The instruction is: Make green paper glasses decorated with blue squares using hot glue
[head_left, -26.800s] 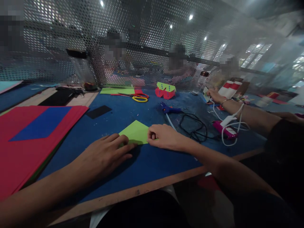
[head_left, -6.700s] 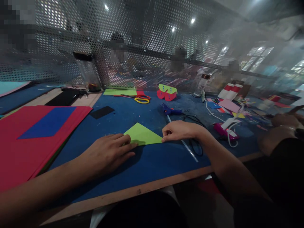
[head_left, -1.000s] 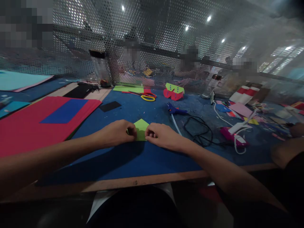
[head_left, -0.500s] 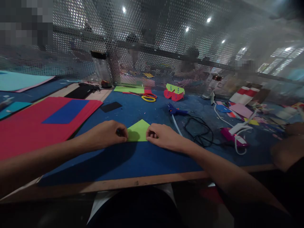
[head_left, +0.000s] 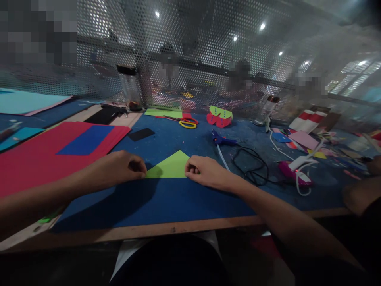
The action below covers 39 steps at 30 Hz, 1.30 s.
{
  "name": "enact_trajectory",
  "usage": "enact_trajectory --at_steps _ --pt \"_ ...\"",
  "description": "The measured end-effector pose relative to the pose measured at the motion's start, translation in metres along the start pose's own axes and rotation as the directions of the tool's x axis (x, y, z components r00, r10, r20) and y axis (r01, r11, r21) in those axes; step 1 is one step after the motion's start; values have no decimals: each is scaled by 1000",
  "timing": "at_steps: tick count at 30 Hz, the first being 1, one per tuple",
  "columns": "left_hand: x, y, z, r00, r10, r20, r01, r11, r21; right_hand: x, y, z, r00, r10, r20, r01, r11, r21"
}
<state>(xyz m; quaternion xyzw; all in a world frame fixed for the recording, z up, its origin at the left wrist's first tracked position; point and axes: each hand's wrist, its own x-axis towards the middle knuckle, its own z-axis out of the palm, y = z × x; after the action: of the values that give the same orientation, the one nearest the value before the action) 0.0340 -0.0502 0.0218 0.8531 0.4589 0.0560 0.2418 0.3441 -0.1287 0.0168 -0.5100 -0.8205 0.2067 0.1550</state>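
Note:
A lime-green sheet of paper (head_left: pixel 171 167), showing as a triangle with its point away from me, lies flat on the blue tabletop in front of me. My left hand (head_left: pixel 126 167) is closed, thumb and finger pinched at the paper's left corner. On the right side, my right hand (head_left: pixel 205 171) has its fingers curled in and presses on the paper, hiding that corner. Beyond the paper is a small black paper piece (head_left: pixel 141 134). Right of it lies a blue glue gun (head_left: pixel 222 139) with a black cord.
Red sheets (head_left: pixel 38 159) with a blue strip (head_left: pixel 86 140) lie left. Yellow-handled scissors (head_left: pixel 187 123) and a green-and-red paper piece (head_left: pixel 219 116) are at the back, before a perforated metal screen (head_left: pixel 190 51). A pink device (head_left: pixel 293 174) and another person's arm (head_left: pixel 363 194) are right.
My left hand has slid leftward along the paper's near edge to its left corner, uncovering more green. My right hand has stayed in nearly the same place on the paper.

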Motion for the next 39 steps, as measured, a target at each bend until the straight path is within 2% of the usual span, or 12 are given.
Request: enact_trajectory --at_steps 7,11,13,14,17,21,26,31,35,39 --pt "-13 -18 -4 999 8 -47 -7 1000 18 -1 -1 -1 1000 11 2 -11 1000 12" --pt "-17 -11 -7 984 72 -163 -60 995 78 -1 -2 -1 1000 10 -3 -10 1000 10" --pt "-15 2 -4 962 178 -209 -162 982 94 -1 -3 -1 1000 17 -1 -17 1000 2" --pt "-12 10 0 951 256 -173 -244 966 91 -1 -3 -1 1000 19 -2 -19 1000 -2" --pt "2 25 15 881 465 -84 -458 885 89 -1 -5 -2 1000 15 -4 -16 1000 -16" --pt "21 23 34 828 556 -71 -553 831 57 -3 -6 -1 1000 0 -9 0 1000 -27" --pt "25 16 39 776 615 -142 -615 787 50 -7 -4 -1 999 -46 -17 45 998 -54" --pt "19 17 38 729 667 -153 -652 745 139 -9 -8 -5 987 -156 27 158 960 -230" --pt "16 17 42 698 698 -160 -670 715 199 -10 -15 -6 974 -210 88 227 864 -450" --pt "16 17 44 678 714 -176 -677 700 229 -11 -14 -1 959 -274 79 269 779 -566"
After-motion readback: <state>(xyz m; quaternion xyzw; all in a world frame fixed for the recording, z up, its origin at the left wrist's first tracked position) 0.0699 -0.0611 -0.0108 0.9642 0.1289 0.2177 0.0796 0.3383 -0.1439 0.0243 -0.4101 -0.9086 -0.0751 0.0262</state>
